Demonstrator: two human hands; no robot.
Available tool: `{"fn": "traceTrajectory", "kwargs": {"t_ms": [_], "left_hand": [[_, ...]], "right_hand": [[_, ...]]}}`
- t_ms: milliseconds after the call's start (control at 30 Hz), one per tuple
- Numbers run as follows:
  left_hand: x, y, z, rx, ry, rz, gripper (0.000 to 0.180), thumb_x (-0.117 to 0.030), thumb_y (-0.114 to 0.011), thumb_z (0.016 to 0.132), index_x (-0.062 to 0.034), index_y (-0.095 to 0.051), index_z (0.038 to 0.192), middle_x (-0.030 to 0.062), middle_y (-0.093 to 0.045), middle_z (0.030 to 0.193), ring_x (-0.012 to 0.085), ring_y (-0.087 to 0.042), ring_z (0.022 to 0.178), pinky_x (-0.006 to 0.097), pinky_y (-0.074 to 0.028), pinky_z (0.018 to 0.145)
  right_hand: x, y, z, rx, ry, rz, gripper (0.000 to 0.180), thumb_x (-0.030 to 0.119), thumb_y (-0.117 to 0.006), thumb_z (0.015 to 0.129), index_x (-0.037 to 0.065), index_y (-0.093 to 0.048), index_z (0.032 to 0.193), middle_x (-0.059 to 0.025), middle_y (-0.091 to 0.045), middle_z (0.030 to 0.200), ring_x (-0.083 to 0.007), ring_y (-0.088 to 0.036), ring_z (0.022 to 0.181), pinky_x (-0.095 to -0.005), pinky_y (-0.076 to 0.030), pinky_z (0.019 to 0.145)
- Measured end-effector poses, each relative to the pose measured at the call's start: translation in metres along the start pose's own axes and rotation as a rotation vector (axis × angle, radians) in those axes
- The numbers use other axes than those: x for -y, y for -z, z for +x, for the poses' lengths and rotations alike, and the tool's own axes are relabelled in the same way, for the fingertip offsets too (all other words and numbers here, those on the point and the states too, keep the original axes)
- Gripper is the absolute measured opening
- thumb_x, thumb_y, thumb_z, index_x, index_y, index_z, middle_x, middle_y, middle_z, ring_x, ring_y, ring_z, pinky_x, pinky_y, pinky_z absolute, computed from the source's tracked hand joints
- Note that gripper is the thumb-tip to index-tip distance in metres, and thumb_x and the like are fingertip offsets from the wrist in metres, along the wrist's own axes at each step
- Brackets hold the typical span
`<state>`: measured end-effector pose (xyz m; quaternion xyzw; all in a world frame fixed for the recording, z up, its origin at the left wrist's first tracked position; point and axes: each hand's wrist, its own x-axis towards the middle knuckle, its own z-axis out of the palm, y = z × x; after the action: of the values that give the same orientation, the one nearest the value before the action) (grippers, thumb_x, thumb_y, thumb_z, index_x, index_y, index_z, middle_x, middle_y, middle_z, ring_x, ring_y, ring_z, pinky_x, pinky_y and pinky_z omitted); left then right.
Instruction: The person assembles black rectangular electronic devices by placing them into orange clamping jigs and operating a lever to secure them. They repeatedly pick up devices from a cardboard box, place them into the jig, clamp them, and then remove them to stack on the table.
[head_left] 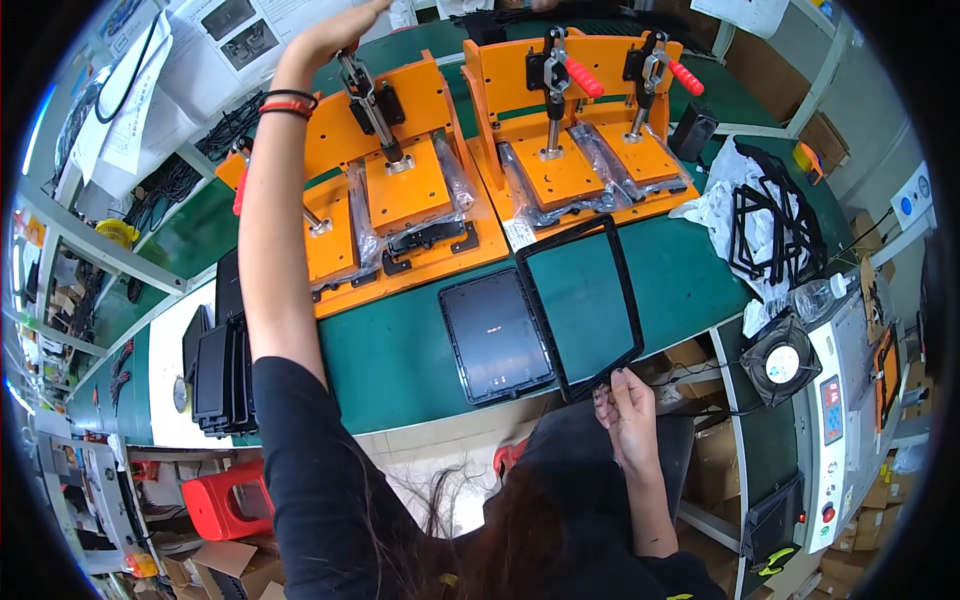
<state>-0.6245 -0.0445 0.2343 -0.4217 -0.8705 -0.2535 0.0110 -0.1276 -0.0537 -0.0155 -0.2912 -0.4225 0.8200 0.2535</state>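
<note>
My left hand [335, 35] is stretched far forward and grips the red handle of a toggle clamp [368, 100] on the left orange press fixture [400, 190]. My right hand [628, 408] pinches the near edge of a black rectangular plastic frame [583, 300] that lies on the green bench. A black flat panel [495, 335] rests just left of the frame, touching it. A second orange fixture [575, 150] with two red-handled clamps stands behind the frame.
A stack of black panels [220, 370] sits at the left on a white sheet. More black frames [770, 225] lie on white plastic at the right, by a small fan [780, 362] and a white control box [835, 430]. A red stool [228, 505] stands below.
</note>
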Motion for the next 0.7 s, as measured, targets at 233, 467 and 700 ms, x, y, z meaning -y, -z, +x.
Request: {"fn": "traceTrajectory", "kwargs": {"t_ms": [233, 467, 700], "left_hand": [[0.0, -0.019, -0.121, -0.449, -0.467, -0.016, 0.046, -0.036, -0.05, 0.092, -0.0001, -0.048, 0.121, 0.028, -0.052, 0.115, 0.0376, -0.048, 0.111, 0.043, -0.036, 0.095], [0.025, -0.018, -0.099, -0.356, -0.071, -0.398, 0.057, -0.045, -0.042, 0.096, 0.006, -0.043, 0.123, 0.0215, -0.051, 0.124, 0.0282, -0.047, 0.117, 0.034, -0.031, 0.102], [0.022, -0.002, -0.024, -0.228, 0.181, -1.341, 0.079, -0.052, -0.045, 0.092, -0.0008, -0.012, 0.143, 0.0311, -0.045, 0.122, 0.0206, -0.057, 0.076, 0.034, -0.048, 0.073]], "right_hand": [[-0.003, 0.001, 0.005, 0.032, -0.033, -0.004, 0.025, 0.026, -0.049, 0.097, 0.006, -0.051, 0.083, -0.0026, -0.055, 0.07, -0.0048, -0.05, 0.055, -0.0182, -0.037, 0.048], [-0.009, -0.002, 0.008, 0.039, -0.075, 0.015, 0.024, 0.026, -0.048, 0.098, 0.006, -0.051, 0.084, -0.002, -0.055, 0.072, -0.0044, -0.05, 0.057, -0.0177, -0.037, 0.049], [-0.008, -0.003, 0.002, 0.079, -0.05, -0.003, 0.023, 0.025, -0.048, 0.098, 0.007, -0.051, 0.084, -0.0023, -0.055, 0.072, -0.0046, -0.05, 0.057, -0.0177, -0.037, 0.048]]}}
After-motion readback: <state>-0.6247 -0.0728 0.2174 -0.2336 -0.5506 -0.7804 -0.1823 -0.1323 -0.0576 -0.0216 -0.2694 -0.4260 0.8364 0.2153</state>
